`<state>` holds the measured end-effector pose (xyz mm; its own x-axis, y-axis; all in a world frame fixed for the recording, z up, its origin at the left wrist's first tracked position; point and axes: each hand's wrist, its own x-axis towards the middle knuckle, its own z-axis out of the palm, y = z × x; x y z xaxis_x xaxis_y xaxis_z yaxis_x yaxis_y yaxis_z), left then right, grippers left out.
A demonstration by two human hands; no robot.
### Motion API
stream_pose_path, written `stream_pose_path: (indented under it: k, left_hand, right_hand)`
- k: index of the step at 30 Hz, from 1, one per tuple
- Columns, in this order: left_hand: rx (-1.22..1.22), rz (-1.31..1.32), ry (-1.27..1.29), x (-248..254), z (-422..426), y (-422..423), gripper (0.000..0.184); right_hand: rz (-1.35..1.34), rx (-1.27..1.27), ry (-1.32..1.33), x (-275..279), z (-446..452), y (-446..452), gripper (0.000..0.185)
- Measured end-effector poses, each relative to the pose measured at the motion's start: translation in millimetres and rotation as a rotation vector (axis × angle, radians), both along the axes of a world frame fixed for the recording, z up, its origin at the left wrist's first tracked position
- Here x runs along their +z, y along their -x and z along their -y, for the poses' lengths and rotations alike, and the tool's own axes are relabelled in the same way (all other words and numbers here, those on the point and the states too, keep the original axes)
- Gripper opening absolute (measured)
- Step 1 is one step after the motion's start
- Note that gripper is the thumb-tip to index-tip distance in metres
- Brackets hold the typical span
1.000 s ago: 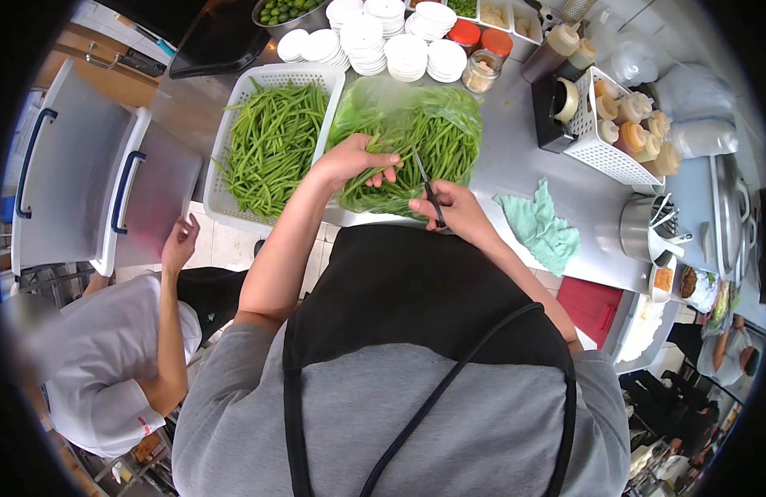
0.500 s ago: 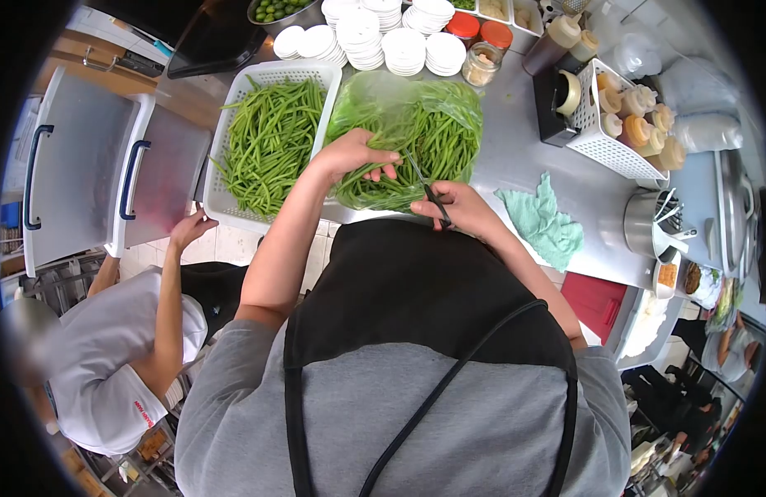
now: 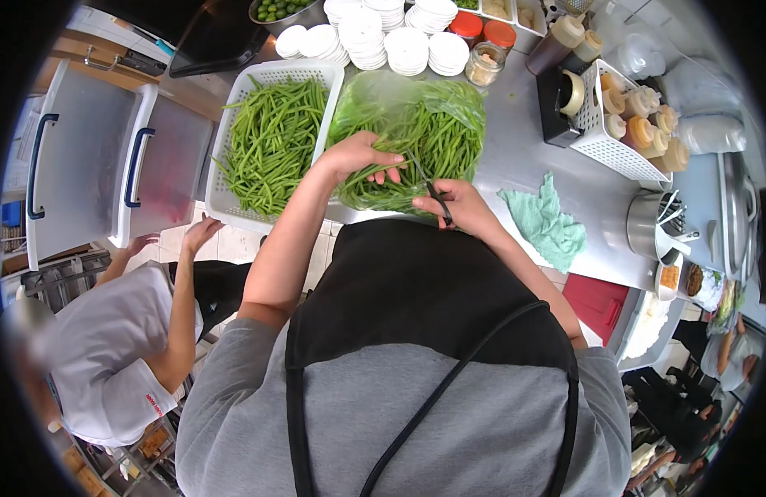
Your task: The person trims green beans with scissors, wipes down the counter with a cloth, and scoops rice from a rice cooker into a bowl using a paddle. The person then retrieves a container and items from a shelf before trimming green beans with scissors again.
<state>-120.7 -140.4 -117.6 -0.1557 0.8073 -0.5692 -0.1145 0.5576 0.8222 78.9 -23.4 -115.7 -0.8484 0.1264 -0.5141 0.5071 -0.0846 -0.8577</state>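
My left hand (image 3: pixel 365 157) is closed on a few green beans over a clear plastic bag (image 3: pixel 375 91). Its fingertips are beside the blades of the scissors (image 3: pixel 435 195). My right hand (image 3: pixel 459 207) grips the scissors by their black handles, blades pointing up and left toward the beans. Many long green beans (image 3: pixel 449 132) lie in the bag under both hands. Left of it, a white perforated basket (image 3: pixel 333 93) holds a heap of green beans (image 3: pixel 271 149). Whether the blades are cutting a bean is too small to tell.
Stacked white lids (image 3: pixel 404 51) and red-lidded jars (image 3: pixel 499 35) line the back. A green cloth (image 3: pixel 545 217) lies at right, near a basket of sauce bottles (image 3: pixel 619 124). At left, a co-worker (image 3: pixel 126 340) reaches toward large clear bins (image 3: pixel 163 157).
My hands and the scissors stay almost in place. The co-worker's hands have shifted, and the second hand now shows below the bins.
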Motion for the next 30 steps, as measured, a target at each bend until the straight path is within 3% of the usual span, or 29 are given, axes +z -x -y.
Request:
stream_pose_path:
  k: [18, 20, 24, 27, 30]
  left_hand:
    - [-0.008, -0.008, 0.048, -2.6, -0.4, -0.4, 0.023]
    - [0.030, -0.014, 0.038, -2.6, -1.5, -0.9, 0.023]
    - [0.083, -0.027, 0.014, -2.9, -3.8, -3.8, 0.023]
    - [0.102, -0.048, 0.015, 2.8, -7.3, -10.7, 0.021]
    - [0.111, -0.087, 0.011, 6.0, -7.4, -13.7, 0.019]
  right_hand:
    - [-0.067, -0.126, 0.058, -5.9, -2.5, -1.8, 0.027]
    - [-0.214, -0.121, 0.017, -15.6, -2.0, -4.4, 0.027]
    - [-0.234, -0.005, -0.148, 3.0, 8.3, -4.0, 0.027]
    - [-0.209, 0.058, -0.258, -7.1, 7.6, 1.4, 0.028]
    - [-0.120, 0.046, -0.184, -5.5, 6.7, 4.0, 0.026]
